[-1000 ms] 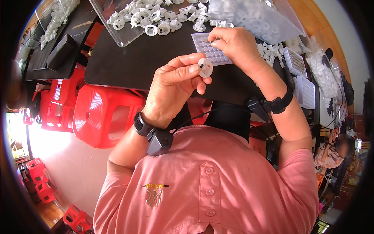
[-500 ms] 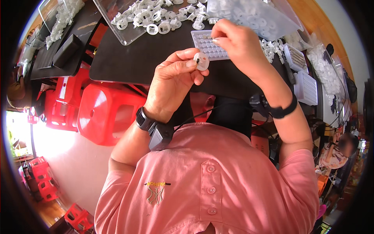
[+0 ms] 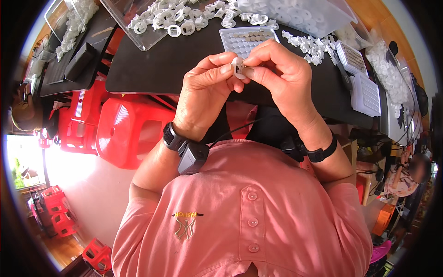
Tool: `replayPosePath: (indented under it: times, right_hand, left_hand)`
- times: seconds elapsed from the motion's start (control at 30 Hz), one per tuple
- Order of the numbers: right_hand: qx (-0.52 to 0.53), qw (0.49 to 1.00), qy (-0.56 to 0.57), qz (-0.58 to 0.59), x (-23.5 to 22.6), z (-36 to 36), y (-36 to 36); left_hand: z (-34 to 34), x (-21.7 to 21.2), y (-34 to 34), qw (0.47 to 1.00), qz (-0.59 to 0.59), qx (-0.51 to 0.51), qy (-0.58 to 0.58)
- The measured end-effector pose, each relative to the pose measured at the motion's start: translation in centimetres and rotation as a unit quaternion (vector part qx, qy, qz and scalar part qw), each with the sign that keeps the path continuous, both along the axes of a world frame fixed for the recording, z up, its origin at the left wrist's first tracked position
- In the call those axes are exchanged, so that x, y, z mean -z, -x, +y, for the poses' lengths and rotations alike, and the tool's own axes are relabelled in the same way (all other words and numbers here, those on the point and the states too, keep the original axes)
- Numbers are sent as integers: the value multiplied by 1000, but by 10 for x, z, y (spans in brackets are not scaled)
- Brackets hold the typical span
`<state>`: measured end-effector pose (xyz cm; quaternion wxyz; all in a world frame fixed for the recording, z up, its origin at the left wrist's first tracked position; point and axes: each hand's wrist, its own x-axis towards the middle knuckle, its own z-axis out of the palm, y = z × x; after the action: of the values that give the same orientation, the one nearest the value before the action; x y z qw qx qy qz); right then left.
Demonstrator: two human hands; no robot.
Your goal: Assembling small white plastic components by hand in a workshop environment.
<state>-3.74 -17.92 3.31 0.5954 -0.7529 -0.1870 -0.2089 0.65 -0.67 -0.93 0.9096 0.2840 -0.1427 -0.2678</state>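
Above the table's near edge, my left hand pinches a round white plastic part between thumb and fingers. A dark slot shows on the part's face. My right hand meets it from the other side, thumb and forefinger closed at the part's edge; whatever small piece sits between those fingertips is hidden. Just behind my hands lies a pale compartment tray with rows of round pockets, several in its far rows holding small greyish discs. My right hand partly covers the tray.
Loose white round parts are heaped at the back, beside a clear lid-like tray. A translucent tub stands behind small white pieces. More pocketed trays lie at right. Red stools stand at left below the black tabletop.
My right hand has come from the compartment tray down and toward me to the white part in my left hand. The left hand keeps its pinch, with the part turned more edge-on.
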Motion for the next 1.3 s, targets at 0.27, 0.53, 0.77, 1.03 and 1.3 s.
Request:
replayPosePath:
  times: [0.27, 0.53, 0.77, 1.03, 1.3]
  right_hand:
    - [-30, 986, -87, 135, 0, -10, 0]
    - [-46, 963, -152, 217, 0, -5, 0]
    - [-38, 954, -139, 264, -7, -7, -1]
    - [147, 976, 159, -26, 7, -28, -8]
    - [198, 851, 480, -74, 15, -33, 7]
  left_hand:
    - [-2, -4, 5, 999, -8, -14, -31]
    - [1, 2, 10, 997, -25, -46, -52]
    - [0, -1, 9, 998, -36, -28, -43]
    - [0, -2, 7, 997, 15, -45, -53]
    - [7, 10, 1, 999, -42, 0, -20]
